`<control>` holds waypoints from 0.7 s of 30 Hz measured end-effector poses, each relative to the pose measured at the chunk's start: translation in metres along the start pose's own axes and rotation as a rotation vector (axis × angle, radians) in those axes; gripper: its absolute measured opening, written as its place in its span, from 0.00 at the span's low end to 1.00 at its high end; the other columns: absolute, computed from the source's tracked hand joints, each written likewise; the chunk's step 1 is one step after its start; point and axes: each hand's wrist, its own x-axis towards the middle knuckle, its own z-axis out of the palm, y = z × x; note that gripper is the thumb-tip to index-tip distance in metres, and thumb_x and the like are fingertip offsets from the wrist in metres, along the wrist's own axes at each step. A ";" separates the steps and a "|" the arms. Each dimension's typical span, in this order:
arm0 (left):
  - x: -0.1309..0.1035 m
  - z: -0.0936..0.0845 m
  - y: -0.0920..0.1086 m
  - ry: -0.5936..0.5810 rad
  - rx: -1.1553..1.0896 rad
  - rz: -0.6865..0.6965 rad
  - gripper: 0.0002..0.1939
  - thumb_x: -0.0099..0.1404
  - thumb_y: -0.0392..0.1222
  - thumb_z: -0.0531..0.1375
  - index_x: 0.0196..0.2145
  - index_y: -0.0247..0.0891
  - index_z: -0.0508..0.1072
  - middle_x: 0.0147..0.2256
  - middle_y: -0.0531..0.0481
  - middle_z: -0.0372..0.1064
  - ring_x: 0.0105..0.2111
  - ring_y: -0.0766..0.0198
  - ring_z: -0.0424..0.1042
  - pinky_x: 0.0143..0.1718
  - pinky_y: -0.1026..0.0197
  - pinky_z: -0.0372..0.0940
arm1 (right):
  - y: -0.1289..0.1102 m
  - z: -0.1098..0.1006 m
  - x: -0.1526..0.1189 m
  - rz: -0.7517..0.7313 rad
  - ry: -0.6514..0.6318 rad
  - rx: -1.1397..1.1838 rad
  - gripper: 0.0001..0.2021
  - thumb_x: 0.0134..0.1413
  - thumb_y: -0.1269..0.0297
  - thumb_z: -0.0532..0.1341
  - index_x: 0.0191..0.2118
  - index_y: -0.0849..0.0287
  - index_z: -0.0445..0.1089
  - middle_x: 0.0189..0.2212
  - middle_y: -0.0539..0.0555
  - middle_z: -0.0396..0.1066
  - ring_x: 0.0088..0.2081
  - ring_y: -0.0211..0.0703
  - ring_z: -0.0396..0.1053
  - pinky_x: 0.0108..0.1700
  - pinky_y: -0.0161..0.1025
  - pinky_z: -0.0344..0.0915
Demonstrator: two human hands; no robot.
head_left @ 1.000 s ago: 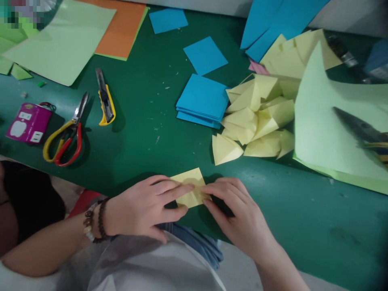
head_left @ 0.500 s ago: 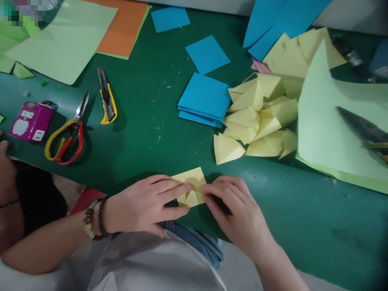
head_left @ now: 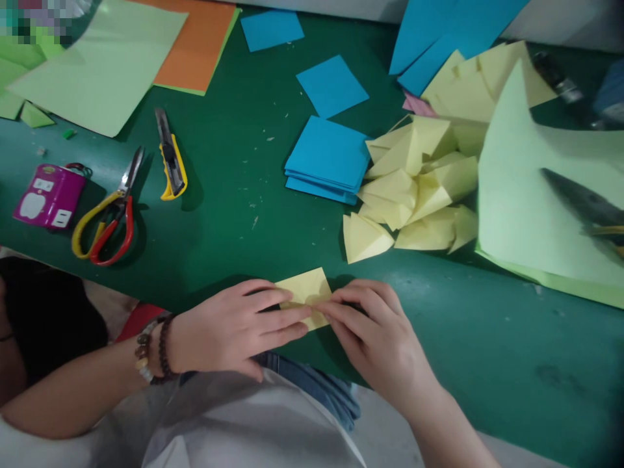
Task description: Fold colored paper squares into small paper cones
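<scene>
A small square of yellow paper (head_left: 308, 283) lies on the green table at its near edge, between my hands. My left hand (head_left: 234, 328) rests flat on its left part, fingers stretched out and a little apart. From the right, my right hand (head_left: 377, 335) pinches the lower right part of the paper, thumb against fingertips. A fold line runs under the fingers; its exact shape is partly hidden. Beyond my right hand sits a heap of folded yellow paper pieces (head_left: 414, 188), beside a stack of blue paper squares (head_left: 327, 156).
To the left lie scissors (head_left: 110, 218), a yellow utility knife (head_left: 171, 162) and a purple box (head_left: 49, 196). Green sheets (head_left: 107, 65) and an orange sheet (head_left: 195, 45) lie at the back left. A large pale green sheet (head_left: 546, 214) with a dark blade on it covers the right side.
My left fingers have shifted over the paper, and the raised fold seen before is now pressed beneath them. Another person's hand at the left edge has moved down off the table.
</scene>
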 end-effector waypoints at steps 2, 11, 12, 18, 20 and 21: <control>0.000 0.000 0.000 0.003 -0.003 0.000 0.38 0.58 0.62 0.63 0.59 0.37 0.65 0.62 0.46 0.60 0.58 0.53 0.60 0.57 0.53 0.58 | 0.000 0.000 0.000 0.006 -0.003 0.001 0.11 0.58 0.74 0.59 0.42 0.56 0.76 0.35 0.56 0.71 0.42 0.48 0.67 0.41 0.46 0.70; 0.000 0.003 -0.001 -0.004 -0.014 -0.006 0.37 0.58 0.63 0.63 0.59 0.39 0.65 0.64 0.49 0.56 0.58 0.53 0.58 0.58 0.53 0.56 | 0.002 0.002 0.001 -0.007 -0.009 -0.012 0.11 0.58 0.75 0.58 0.42 0.58 0.75 0.35 0.57 0.71 0.42 0.47 0.66 0.41 0.46 0.70; 0.000 0.003 0.000 -0.006 -0.019 -0.012 0.37 0.58 0.63 0.63 0.59 0.39 0.65 0.64 0.49 0.56 0.58 0.53 0.58 0.58 0.52 0.56 | 0.003 0.002 0.000 -0.008 -0.010 0.000 0.11 0.58 0.75 0.59 0.43 0.57 0.74 0.35 0.56 0.72 0.42 0.47 0.66 0.41 0.46 0.70; 0.000 0.005 0.002 -0.022 -0.032 -0.026 0.38 0.58 0.63 0.63 0.59 0.39 0.64 0.64 0.48 0.57 0.60 0.53 0.56 0.59 0.52 0.55 | -0.016 -0.018 -0.016 0.141 0.126 0.079 0.12 0.56 0.78 0.58 0.44 0.58 0.68 0.41 0.56 0.75 0.42 0.43 0.72 0.44 0.41 0.71; 0.000 0.007 0.003 -0.025 -0.033 -0.026 0.37 0.59 0.64 0.62 0.59 0.39 0.64 0.64 0.48 0.55 0.61 0.52 0.56 0.59 0.52 0.55 | -0.029 -0.021 -0.025 0.191 0.056 0.115 0.11 0.57 0.78 0.56 0.43 0.58 0.67 0.43 0.57 0.76 0.40 0.40 0.75 0.41 0.35 0.72; 0.000 0.007 0.003 -0.027 -0.034 -0.028 0.37 0.59 0.64 0.62 0.58 0.39 0.65 0.65 0.47 0.54 0.61 0.52 0.56 0.59 0.52 0.55 | -0.036 -0.020 -0.030 0.208 -0.004 0.138 0.11 0.58 0.78 0.55 0.43 0.57 0.66 0.44 0.57 0.76 0.40 0.40 0.76 0.39 0.33 0.72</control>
